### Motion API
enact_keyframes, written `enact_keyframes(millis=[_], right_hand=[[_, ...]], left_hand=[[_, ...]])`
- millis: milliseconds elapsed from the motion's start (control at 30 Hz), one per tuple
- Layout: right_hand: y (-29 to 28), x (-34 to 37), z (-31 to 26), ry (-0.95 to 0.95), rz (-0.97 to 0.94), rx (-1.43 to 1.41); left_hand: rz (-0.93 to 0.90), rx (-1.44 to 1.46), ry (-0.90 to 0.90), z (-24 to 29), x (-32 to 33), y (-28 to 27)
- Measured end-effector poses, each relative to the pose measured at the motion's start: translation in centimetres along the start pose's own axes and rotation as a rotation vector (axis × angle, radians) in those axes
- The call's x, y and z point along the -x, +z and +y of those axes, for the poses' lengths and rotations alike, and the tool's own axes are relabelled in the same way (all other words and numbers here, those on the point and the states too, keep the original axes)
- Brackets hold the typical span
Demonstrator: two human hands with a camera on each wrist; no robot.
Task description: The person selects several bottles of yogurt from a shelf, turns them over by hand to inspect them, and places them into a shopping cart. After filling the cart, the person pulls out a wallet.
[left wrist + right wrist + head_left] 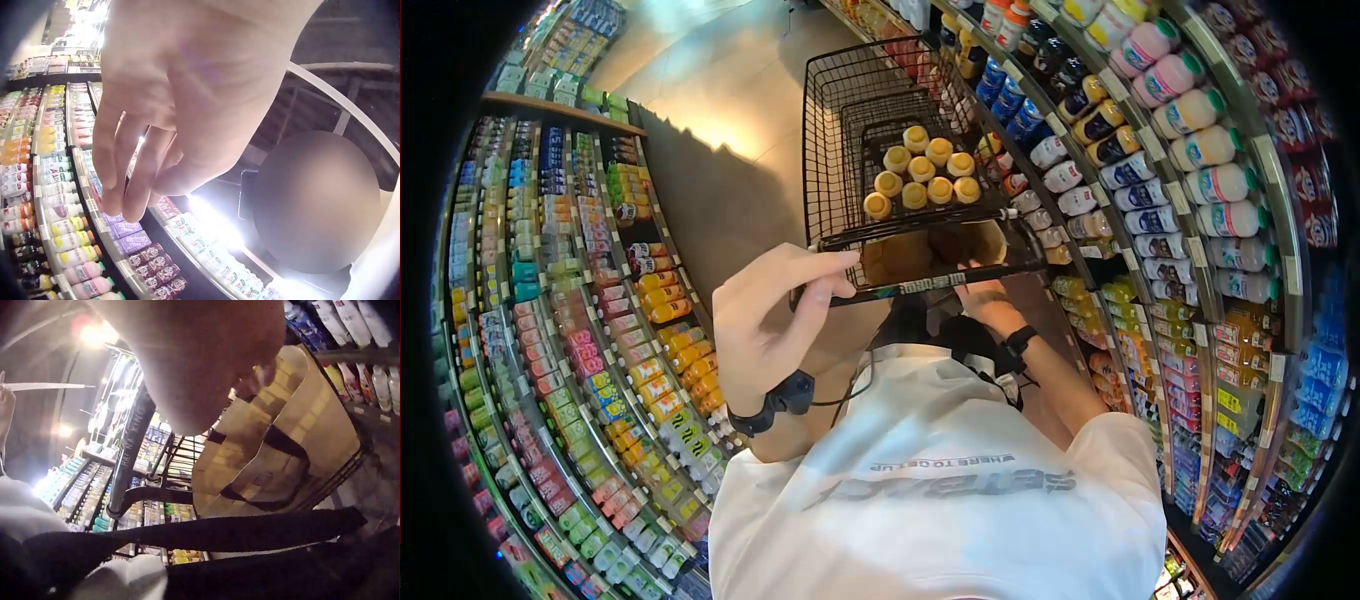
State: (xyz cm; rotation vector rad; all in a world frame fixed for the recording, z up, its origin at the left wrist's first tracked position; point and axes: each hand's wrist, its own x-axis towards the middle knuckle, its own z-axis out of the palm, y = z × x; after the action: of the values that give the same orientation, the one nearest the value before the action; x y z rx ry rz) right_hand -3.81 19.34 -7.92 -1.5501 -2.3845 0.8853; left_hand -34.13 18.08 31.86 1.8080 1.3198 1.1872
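Note:
My left hand point(775, 315) is raised beside the left end of the shopping cart handle point(935, 285), holding nothing. In the left wrist view its fingers point(134, 169) hang loosely curled in front of the shelves. Lower at the right, my right hand point(992, 305) is at the handle, partly covered by the bar. The right wrist view shows that hand point(212, 369) close over a tan bag point(244, 450) with dark straps; I cannot tell whether its fingers grip the bar. Several yellow-capped bottles point(920, 168) stand together in the black wire shopping cart point(830, 140).
Shelves of bottled drinks point(1190, 150) rise close along the cart's right side. Across the aisle, more shelves point(590, 350) of drinks and cartons run down the left. Tiled floor point(710, 150) stretches ahead. Another person's blurred head point(315, 200) appears in the left wrist view.

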Motion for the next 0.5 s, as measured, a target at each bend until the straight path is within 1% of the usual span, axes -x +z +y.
enact_keyframes(millis=[67,100,167,267,367,500], right_hand=[[2.2,-0.9,1.6,0.132,-0.243,0.002],[2.3,-1.0,1.1,0.236,-0.274,0.006],[3.9,-0.7,1.4,0.193,-0.395,0.094],[6.4,-1.9,0.8,0.209,-0.392,0.137],[8.4,-2.6,0.8,0.224,-0.38,0.143],[9.1,-3.0,1.4,0.24,-0.369,0.138]], left_hand=[[0.004,0.069,-0.047,-2.3,0.5,-1.3],[0.004,0.04,-0.102,-3.1,0.8,-1.8],[0.004,-0.026,-0.199,-4.2,0.8,-2.6],[-0.021,-0.057,-0.241,-5.6,0.9,-3.6],[-0.059,-0.097,-0.247,-6.4,0.7,-4.4],[-0.082,-0.119,-0.251,-7.7,0.7,-4.7]])
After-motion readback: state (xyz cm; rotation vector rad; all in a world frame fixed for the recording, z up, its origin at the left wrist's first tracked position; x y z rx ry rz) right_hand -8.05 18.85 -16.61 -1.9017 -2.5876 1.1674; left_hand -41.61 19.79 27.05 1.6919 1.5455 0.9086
